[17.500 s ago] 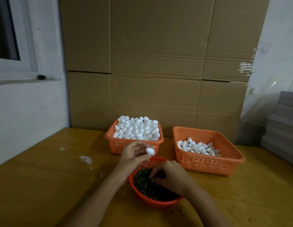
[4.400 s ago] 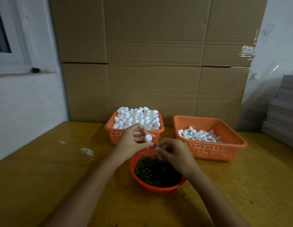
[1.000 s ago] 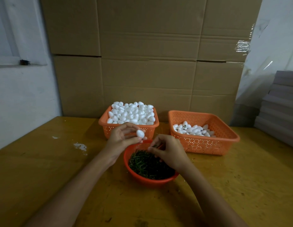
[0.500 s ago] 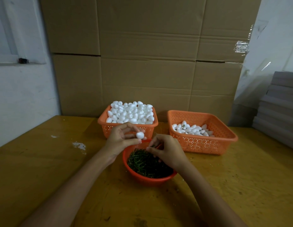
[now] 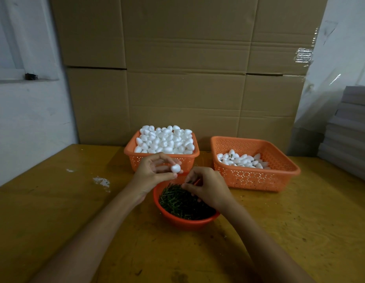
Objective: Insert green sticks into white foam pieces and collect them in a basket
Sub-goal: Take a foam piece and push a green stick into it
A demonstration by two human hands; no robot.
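Left grip [image 5: 155, 170] pinching foam piece [image 5: 175, 168], right grip [image 5: 206, 186] pinching stick [image 5: 189, 182], above stick-filled bowl [image 5: 189, 223], foam-heaped basket [image 5: 130, 149] behind

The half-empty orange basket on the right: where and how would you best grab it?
Take the right basket probably by its flared rim, hooked from the right side: the lip juts outward and that side stands free, while the fuller basket stands to its left.

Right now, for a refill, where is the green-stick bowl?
Head view, centre of the table: the red bowl sits nearest the person, just in front of the full basket, under the right hand.
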